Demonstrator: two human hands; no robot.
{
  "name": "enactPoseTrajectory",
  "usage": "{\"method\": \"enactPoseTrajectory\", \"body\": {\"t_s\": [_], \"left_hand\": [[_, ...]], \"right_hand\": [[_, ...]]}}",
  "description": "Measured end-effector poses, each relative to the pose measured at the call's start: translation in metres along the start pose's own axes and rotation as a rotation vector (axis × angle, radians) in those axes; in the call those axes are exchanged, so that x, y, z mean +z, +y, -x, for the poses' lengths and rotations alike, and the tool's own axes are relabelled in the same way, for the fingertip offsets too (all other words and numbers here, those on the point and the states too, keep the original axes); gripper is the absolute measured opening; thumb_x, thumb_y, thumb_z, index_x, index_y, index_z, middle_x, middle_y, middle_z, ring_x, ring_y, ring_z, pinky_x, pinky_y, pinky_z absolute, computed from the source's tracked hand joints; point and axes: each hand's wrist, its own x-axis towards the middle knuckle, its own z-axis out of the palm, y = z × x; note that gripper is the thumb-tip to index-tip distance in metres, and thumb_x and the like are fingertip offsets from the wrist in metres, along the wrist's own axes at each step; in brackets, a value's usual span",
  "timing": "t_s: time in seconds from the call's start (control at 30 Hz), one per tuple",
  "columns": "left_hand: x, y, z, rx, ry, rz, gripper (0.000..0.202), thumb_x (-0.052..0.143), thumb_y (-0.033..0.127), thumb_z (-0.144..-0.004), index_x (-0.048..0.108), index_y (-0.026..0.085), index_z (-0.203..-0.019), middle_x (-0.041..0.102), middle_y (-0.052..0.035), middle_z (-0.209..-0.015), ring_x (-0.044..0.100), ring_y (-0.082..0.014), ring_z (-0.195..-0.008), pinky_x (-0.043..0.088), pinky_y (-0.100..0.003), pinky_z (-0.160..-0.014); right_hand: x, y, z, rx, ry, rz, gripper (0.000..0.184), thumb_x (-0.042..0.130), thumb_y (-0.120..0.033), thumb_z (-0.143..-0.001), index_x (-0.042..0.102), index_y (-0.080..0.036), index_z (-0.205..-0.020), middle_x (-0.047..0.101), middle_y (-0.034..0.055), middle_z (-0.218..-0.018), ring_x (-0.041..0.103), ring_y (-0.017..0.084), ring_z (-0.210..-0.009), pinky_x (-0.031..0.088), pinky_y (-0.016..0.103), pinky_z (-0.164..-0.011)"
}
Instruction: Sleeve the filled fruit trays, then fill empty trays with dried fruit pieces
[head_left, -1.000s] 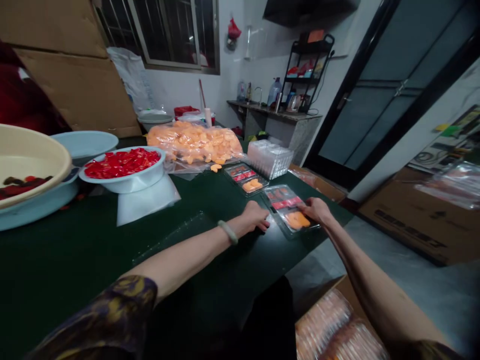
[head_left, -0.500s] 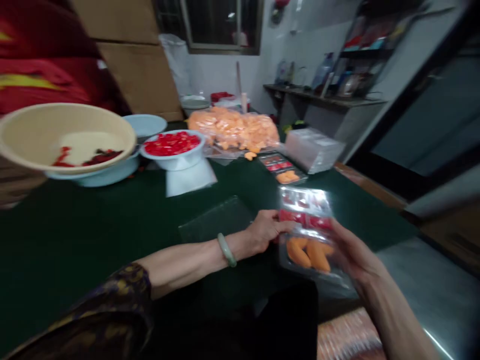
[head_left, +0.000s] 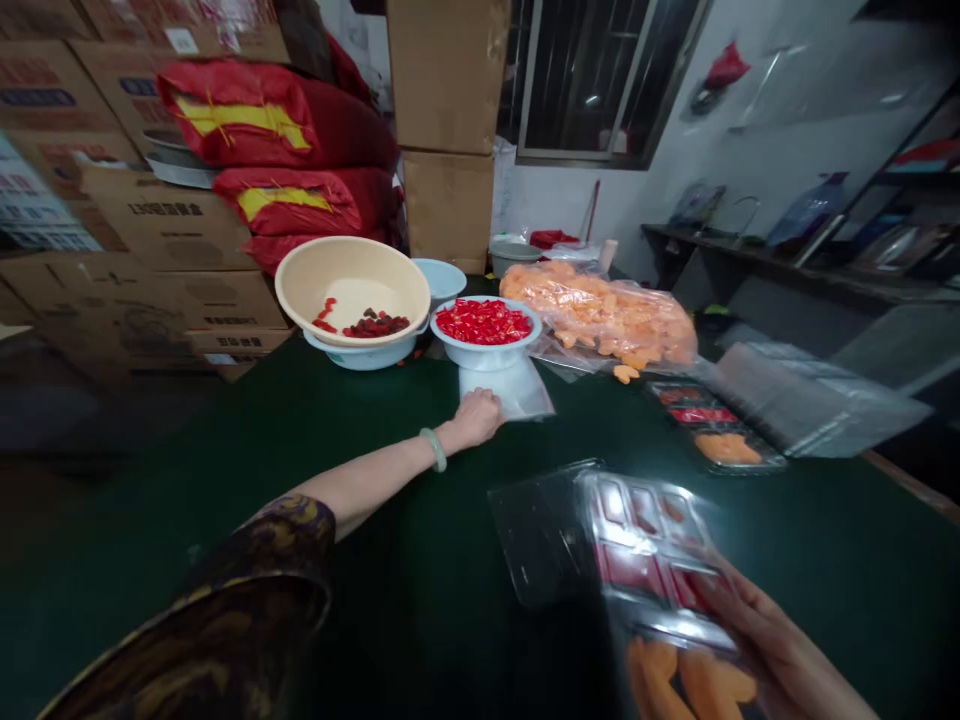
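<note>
The right hand (head_left: 784, 650) gripped a filled tray (head_left: 660, 570) at 5 o'clock; the left hand (head_left: 476, 418) lay open on a plastic sheet (head_left: 521, 392) at 12 o'clock; another tray (head_left: 716, 430), filled, sat at 2 o'clock; a bag of orange pieces (head_left: 600, 315) held plenty more.

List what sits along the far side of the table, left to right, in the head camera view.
Beige basin, white bowl of red pieces, bag of orange pieces, plastic food tray.

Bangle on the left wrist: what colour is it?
The bangle is pale green, best seen in the head view.
</note>
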Motion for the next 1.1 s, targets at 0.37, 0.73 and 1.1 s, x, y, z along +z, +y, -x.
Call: {"method": "enactPoseTrajectory", "body": {"t_s": [0.37,0.73,1.1], "left_hand": [[-0.017,-0.035,-0.051,0.147,-0.22,0.047,0.015,0.059,0.013,-0.064,0.052,0.016,-0.052,0.057,-0.0033,-0.057,0.053,-0.0155,-0.062,0.037,-0.025,-0.057],[-0.022,-0.051,-0.064,0.13,-0.27,0.304,0.038,0.043,0.034,-0.085,0.042,0.017,-0.051,0.044,0.0009,-0.043,0.037,-0.0073,-0.038,0.031,-0.021,-0.044],[-0.037,-0.022,-0.033,0.403,-0.167,0.016,0.027,0.044,0.014,-0.078,0.039,0.018,-0.052,0.036,0.0032,-0.047,0.029,-0.01,-0.045,0.023,-0.027,-0.05]], "right_hand": [[0.025,0.004,-0.024,0.083,-0.039,0.072,0.08,0.08,-0.036,-0.061,0.04,-0.03,-0.13,0.067,0.0007,-0.076,0.067,0.019,-0.061,0.047,0.019,-0.044],[0.039,0.008,-0.031,0.061,-0.118,0.098,0.056,0.076,-0.035,-0.067,0.049,-0.026,-0.114,0.066,-0.0007,-0.075,0.065,0.014,-0.054,0.04,0.014,-0.039],[0.067,0.01,-0.037,0.117,-0.389,-0.011,0.059,0.072,-0.027,-0.072,0.04,-0.021,-0.121,0.068,0.0042,-0.08,0.066,0.017,-0.053,0.049,0.023,-0.049]]}}
